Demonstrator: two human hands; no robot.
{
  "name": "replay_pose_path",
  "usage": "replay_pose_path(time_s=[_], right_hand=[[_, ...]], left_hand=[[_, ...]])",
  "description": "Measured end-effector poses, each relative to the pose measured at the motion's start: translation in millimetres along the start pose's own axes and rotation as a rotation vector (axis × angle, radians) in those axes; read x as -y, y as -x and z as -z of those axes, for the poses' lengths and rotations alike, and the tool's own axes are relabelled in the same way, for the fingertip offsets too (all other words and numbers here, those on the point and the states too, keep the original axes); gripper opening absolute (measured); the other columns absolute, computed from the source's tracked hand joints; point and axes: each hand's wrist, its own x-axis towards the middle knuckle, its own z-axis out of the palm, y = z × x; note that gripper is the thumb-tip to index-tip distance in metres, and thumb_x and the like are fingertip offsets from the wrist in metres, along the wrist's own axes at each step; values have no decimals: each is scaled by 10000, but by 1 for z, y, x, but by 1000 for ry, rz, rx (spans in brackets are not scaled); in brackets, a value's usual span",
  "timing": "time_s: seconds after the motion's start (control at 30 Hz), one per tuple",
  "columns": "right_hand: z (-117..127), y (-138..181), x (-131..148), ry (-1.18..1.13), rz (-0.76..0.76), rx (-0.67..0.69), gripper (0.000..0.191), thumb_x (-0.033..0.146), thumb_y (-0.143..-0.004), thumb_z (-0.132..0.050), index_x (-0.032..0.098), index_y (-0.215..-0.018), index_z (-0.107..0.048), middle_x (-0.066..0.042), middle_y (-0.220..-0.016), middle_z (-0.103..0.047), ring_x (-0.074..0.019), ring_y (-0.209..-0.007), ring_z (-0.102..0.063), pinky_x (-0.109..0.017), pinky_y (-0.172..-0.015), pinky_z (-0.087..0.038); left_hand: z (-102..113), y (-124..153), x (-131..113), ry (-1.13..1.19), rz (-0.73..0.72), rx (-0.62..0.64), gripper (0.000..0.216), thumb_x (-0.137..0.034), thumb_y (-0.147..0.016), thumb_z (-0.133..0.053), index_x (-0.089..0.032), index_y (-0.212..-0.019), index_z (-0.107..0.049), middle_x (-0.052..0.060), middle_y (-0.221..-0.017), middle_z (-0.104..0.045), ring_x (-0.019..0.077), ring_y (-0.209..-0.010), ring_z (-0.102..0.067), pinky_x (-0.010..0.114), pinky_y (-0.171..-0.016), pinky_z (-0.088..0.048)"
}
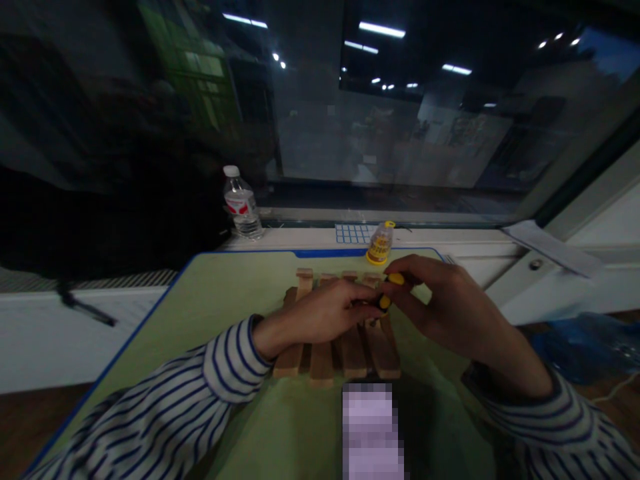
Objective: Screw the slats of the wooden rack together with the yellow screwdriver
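A small frame of several wooden slats (345,347) lies on the green mat (220,300). My left hand (320,313) rests on the slats, fingers closed toward a small dark-and-yellow tool (384,301). My right hand (440,300) is curled round the yellow-ended handle (397,279) of that tool, just above the slats' far right end. The tool's tip is hidden between my fingers. Both sleeves are striped.
A small bottle with a yellow cap (380,243) stands at the mat's far edge, beside a blue-gridded sheet (353,233). A water bottle (242,203) stands on the sill by the dark window. A blurred patch (373,430) lies near me; blue plastic (585,343) is at right.
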Motion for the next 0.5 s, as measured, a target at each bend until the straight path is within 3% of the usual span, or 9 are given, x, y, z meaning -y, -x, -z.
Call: replay_pose_path(time_s=[0.5], right_hand=[[0,0,2,4,13,-19,156,224,-865,-545,188,-997,-620,-60,-916,-702,-185,-799,-653,-311,-711,-487]], left_hand=[[-3,0,3,17,-53,-16,204,-273,-940,-505,-177,-1026,-664,-7,-849,-654,126,-765,-576,239,-680,-393]])
